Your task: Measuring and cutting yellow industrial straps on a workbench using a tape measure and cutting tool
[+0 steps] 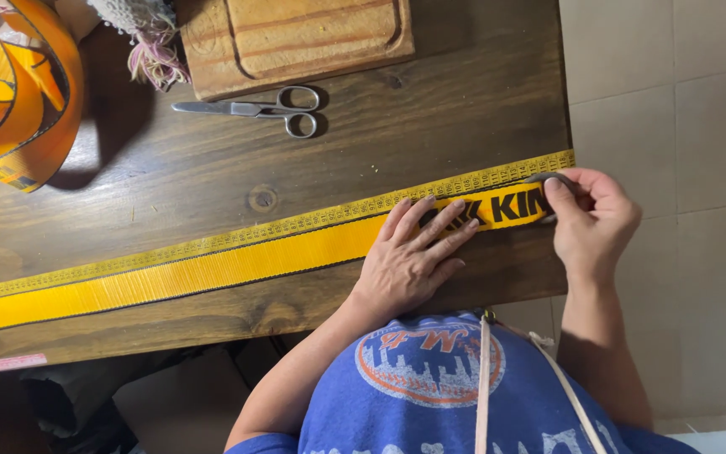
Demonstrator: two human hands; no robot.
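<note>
1. Here, in the head view, a long yellow woven strap with black lettering (237, 265) lies flat across the dark wooden surface (430, 109), its long axis running left to right, just beside a yellow measuring tape (296, 225).
2. The left hand (413, 261) presses flat on the strap, fingers spread.
3. The right hand (590, 219) pinches the strap's end at the surface's right edge, nearer that end.
4. Steel scissors (258, 109) lie well apart, beyond.

- Yellow webbing strap (212, 271) lies flat across the dark wooden table, black lettering at its right end.
- Yellow measuring tape (296, 225) runs alongside, touching its far edge.
</note>
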